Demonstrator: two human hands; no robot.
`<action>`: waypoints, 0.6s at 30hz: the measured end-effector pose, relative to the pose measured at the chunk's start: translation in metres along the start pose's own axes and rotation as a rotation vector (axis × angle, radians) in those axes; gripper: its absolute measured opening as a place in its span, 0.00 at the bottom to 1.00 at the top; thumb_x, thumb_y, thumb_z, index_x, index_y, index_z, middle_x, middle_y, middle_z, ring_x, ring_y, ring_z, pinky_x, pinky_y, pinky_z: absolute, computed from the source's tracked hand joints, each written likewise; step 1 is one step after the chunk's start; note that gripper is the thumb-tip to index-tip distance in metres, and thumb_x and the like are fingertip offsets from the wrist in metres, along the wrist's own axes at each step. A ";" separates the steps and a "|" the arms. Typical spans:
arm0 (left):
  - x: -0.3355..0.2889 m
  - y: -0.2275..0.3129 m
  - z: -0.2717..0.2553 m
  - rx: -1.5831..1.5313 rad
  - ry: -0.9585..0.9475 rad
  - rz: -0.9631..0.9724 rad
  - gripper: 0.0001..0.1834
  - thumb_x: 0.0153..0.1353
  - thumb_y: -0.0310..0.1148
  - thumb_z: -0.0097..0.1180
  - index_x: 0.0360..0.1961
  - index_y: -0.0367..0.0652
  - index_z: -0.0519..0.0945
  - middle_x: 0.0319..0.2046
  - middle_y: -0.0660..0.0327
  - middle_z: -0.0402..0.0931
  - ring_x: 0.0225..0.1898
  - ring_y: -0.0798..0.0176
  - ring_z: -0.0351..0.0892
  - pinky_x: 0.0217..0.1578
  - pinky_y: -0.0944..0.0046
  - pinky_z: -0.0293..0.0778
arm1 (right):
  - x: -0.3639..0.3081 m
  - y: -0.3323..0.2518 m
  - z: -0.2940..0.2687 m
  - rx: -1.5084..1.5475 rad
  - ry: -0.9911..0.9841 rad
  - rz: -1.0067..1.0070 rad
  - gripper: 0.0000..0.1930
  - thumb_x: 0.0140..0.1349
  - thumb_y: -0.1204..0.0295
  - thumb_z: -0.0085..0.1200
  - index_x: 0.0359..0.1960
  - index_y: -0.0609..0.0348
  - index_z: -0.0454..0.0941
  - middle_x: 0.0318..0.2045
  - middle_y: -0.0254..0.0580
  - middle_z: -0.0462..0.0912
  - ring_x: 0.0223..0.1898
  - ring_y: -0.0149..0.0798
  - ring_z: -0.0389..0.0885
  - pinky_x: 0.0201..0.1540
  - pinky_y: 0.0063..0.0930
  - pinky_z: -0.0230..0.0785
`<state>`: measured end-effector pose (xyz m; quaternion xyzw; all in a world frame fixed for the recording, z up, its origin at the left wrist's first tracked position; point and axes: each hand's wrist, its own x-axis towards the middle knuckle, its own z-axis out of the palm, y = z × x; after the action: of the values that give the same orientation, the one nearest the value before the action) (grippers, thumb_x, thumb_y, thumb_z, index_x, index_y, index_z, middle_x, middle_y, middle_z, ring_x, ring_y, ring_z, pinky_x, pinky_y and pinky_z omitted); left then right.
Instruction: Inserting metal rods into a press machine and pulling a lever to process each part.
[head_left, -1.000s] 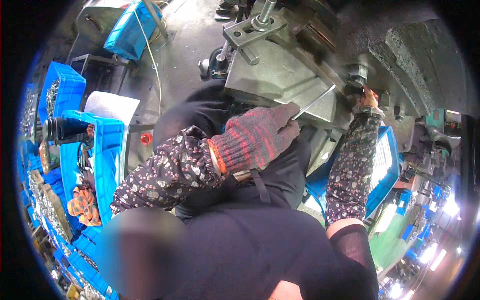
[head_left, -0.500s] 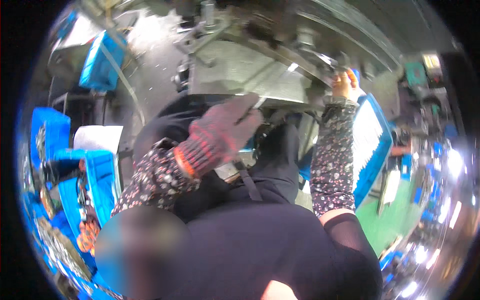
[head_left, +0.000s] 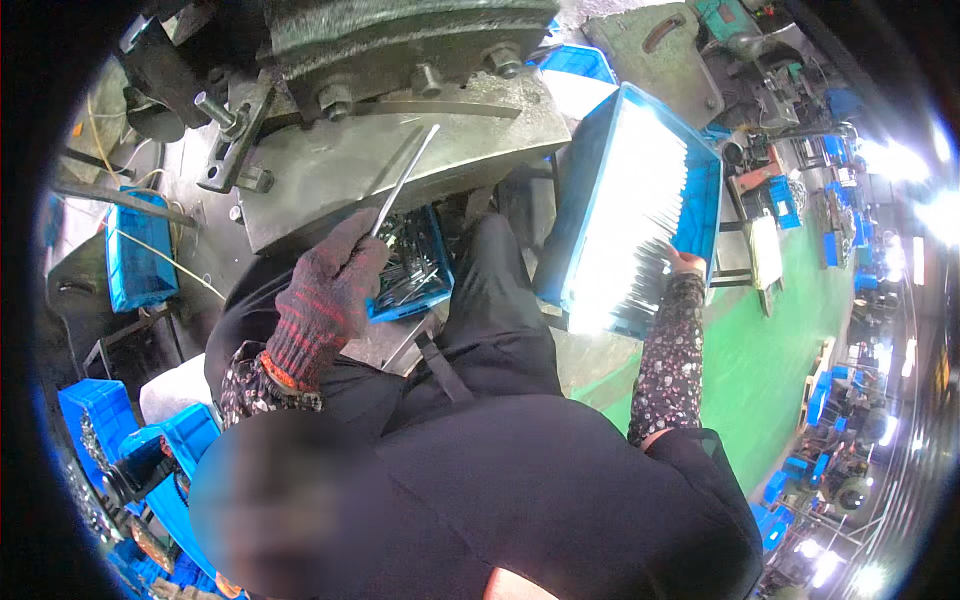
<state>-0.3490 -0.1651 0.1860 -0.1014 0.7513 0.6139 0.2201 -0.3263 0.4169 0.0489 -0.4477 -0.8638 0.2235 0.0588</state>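
"Fingers of the gloved left hand (head_left: 325, 300): what are they doing?"

"They're pinching a slim metal rod (head_left: 405, 182), nearly meeting around it. It's slanting upward, its far end showing over the grey metal slab (head_left: 325, 178)."

"And the bare right hand (head_left: 686, 262)?"

"It's reaching into the large blue crate (head_left: 702, 195), fingers bending at the edge of the bright stacked rods (head_left: 630, 190). Whether they're gripping any, I cannot tell."

"Anything near the glove?"

"A smaller blue bin (head_left: 412, 306) is sitting just beside it, holding loose rods (head_left: 408, 258)."
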 end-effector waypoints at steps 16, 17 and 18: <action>0.038 0.008 -0.023 0.631 0.311 0.890 0.16 0.62 0.35 0.50 0.48 0.38 0.76 0.31 0.59 0.76 0.31 0.67 0.75 0.30 0.65 0.72 | -0.005 -0.044 -0.067 0.802 -0.043 -0.311 0.11 0.55 0.70 0.67 0.25 0.59 0.76 0.21 0.40 0.80 0.20 0.32 0.77 0.23 0.25 0.71; 0.039 0.009 -0.022 0.464 0.247 0.672 0.15 0.62 0.34 0.50 0.47 0.38 0.76 0.33 0.58 0.76 0.31 0.66 0.75 0.30 0.64 0.73 | 0.001 -0.055 -0.079 0.776 -0.016 -0.437 0.10 0.56 0.71 0.65 0.24 0.59 0.76 0.21 0.40 0.80 0.20 0.32 0.77 0.23 0.24 0.71; 0.042 0.010 -0.020 0.294 0.221 0.455 0.14 0.62 0.34 0.50 0.45 0.38 0.76 0.34 0.58 0.76 0.32 0.65 0.76 0.30 0.63 0.74 | 0.006 -0.067 -0.092 0.899 -0.095 -0.466 0.09 0.58 0.71 0.64 0.25 0.59 0.76 0.22 0.42 0.81 0.21 0.33 0.79 0.25 0.24 0.73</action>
<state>-0.3943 -0.1771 0.1789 0.0366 0.8551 0.5172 0.0060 -0.3523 0.4189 0.1602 -0.1631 -0.7609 0.5740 0.2547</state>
